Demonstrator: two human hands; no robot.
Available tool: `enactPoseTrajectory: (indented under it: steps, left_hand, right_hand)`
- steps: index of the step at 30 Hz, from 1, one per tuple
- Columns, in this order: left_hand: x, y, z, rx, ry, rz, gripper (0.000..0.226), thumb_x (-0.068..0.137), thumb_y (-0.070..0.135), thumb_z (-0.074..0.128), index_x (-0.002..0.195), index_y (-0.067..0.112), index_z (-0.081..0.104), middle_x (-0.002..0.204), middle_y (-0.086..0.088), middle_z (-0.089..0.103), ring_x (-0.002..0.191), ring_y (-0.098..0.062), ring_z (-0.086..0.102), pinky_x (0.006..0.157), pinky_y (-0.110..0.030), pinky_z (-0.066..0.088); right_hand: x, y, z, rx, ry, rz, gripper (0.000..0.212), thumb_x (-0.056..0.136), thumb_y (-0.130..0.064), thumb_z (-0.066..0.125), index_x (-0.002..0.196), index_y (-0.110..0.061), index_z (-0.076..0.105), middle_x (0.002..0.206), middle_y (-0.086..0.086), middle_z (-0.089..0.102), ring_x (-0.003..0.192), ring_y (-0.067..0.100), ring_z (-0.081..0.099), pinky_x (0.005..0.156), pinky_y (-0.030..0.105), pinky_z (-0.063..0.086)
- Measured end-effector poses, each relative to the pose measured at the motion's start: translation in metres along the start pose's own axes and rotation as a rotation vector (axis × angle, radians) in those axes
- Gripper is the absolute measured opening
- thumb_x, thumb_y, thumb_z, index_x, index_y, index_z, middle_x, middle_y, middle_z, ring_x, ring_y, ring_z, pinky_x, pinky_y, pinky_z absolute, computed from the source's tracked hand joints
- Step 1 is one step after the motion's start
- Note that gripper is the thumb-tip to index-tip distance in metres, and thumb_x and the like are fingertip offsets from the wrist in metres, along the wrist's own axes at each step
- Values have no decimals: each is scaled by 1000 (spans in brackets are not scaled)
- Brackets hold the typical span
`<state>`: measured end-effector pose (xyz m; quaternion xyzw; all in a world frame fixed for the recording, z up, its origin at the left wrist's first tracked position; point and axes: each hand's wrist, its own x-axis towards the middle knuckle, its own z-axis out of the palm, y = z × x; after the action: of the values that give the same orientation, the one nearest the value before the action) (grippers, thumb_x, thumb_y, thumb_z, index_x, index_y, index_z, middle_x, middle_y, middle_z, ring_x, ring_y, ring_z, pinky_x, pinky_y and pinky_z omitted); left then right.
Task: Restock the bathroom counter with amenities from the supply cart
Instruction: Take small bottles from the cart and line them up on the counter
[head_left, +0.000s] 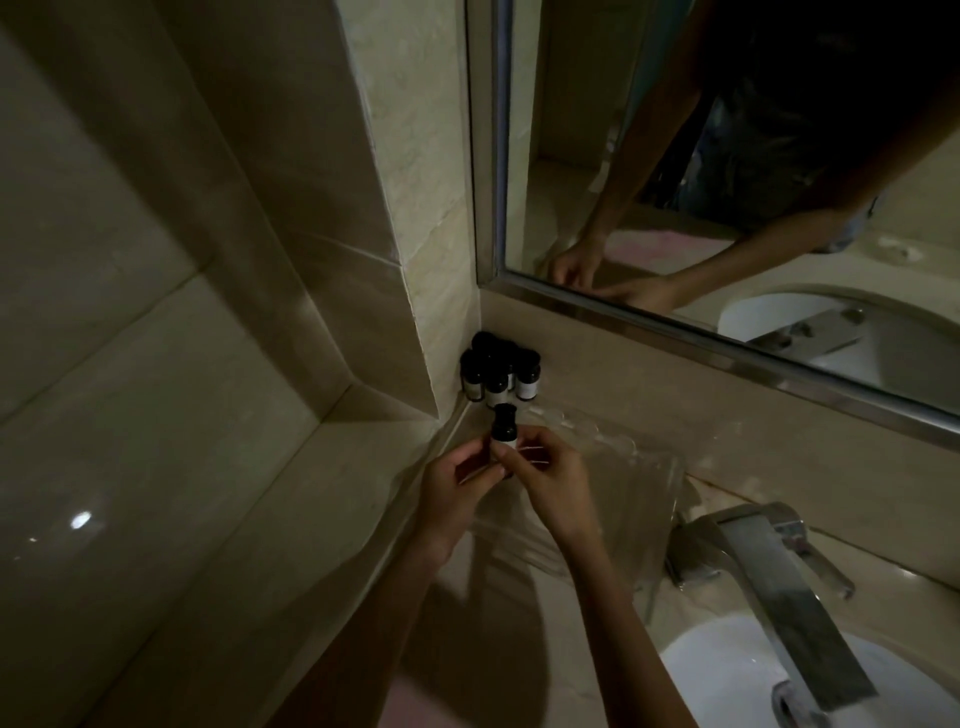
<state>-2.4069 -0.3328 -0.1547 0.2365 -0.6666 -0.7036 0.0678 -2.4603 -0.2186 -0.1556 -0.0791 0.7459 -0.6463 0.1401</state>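
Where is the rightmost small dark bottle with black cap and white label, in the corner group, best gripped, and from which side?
By its black cap, from above, I think. The rightmost small dark bottle stands upright; other bottles crowd its left, the wall is close behind, and the left hand and right hand hold another bottle in front. The top seems freest.

L hand (451, 493), R hand (551, 488) pinch bottle (504, 430).

One head-worn wide-angle view looks steeply down from close above the left hand (453, 492) and right hand (555, 486), facing the beige tiled wall corner (441, 270) beyond them.
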Motion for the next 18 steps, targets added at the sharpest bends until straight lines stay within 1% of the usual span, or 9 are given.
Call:
enactPoseTrajectory:
  steps: [3, 5, 7, 9, 11, 14, 18]
  left_hand:
    - [1, -1, -1, 19, -15, 10, 37, 84, 5, 69, 120, 10, 65, 109, -2, 71, 102, -10, 67, 80, -19, 52]
    - [1, -1, -2, 35, -25, 10, 41, 83, 11, 71, 123, 17, 64, 111, 5, 70, 104, -6, 65, 85, -20, 53]
    - [0, -1, -1, 30, -16, 6, 43, 83, 11, 71, 124, 21, 61, 110, 9, 69, 102, -2, 65, 84, -19, 53]
    - [0, 0, -1, 7, -1, 7, 43, 83, 8, 71, 124, 18, 62, 107, 8, 70, 98, -1, 66, 79, -16, 52]
    - [1, 0, -1, 7, 2, 12, 42, 82, 6, 71, 122, 17, 62, 106, 5, 70, 96, -1, 66, 77, -15, 51]
    - [2, -1, -1, 13, -2, 13, 40, 82, 6, 71, 120, 18, 63, 108, 2, 70, 97, -3, 66, 78, -16, 51]
    - [2, -2, -1, 0, -2, 9, 40, 82, 4, 70, 120, 16, 64, 105, 5, 70, 94, 0, 66, 79, -16, 52]
  right_hand:
    - [5, -3, -5, 34, 8, -22, 15, 88, -23, 69, 100, -15, 69, 87, -3, 72, 81, 7, 69, 72, 19, 52]
    - [11, -5, -7, 54, 99, -40, 15, 89, -23, 67, 100, -13, 67, 89, -5, 71, 81, 4, 68, 69, 14, 49]
    - [19, -7, -7, 56, 202, -40, 17, 89, -25, 68, 103, -17, 64, 94, -8, 69, 85, 2, 66, 70, 12, 48]
    - [26, -7, -4, 59, 254, -58, 20, 88, -22, 69, 106, -20, 62, 96, -10, 68, 88, 1, 65, 73, 11, 49]
    - [32, -3, 0, 63, 281, -80, 23, 87, -17, 70, 108, -16, 63, 99, -5, 68, 90, 3, 66, 76, 15, 51]
    - [35, 5, 8, 10, 318, -139, 27, 84, -13, 73, 109, -8, 64, 103, 1, 65, 92, 6, 65, 78, 19, 54]
    - [35, 7, 15, -37, 388, -190, 21, 85, -11, 71, 104, -10, 60, 101, 0, 62, 90, -6, 60, 75, 10, 51]
